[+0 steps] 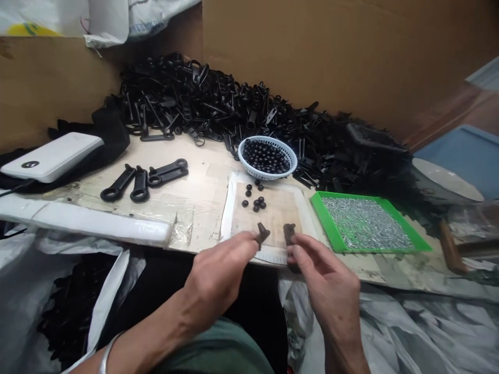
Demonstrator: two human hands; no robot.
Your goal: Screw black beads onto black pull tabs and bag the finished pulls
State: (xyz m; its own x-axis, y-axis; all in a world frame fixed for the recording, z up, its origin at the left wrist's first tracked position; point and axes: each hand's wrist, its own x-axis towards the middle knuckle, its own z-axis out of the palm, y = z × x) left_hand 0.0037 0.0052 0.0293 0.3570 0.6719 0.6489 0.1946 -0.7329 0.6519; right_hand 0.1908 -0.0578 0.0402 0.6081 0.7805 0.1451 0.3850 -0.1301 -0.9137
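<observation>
My left hand is closed around a small black plastic piece whose forked end sticks out past the fingers. Between the thumb and fingers of my right hand is a longer black plastic part, held upright at the front edge of the mat. Both hands are over the pale mat, with a gap between the two pieces. Just beyond them lie several small black rollers. A light blue basket full of the same rollers stands behind. My fingers partly hide both held pieces.
A green tray of small metal pins is at right. Several black ring-ended parts lie at left, near a white power bank. A large heap of black parts lines the cardboard wall. White wrapped strip edges the table.
</observation>
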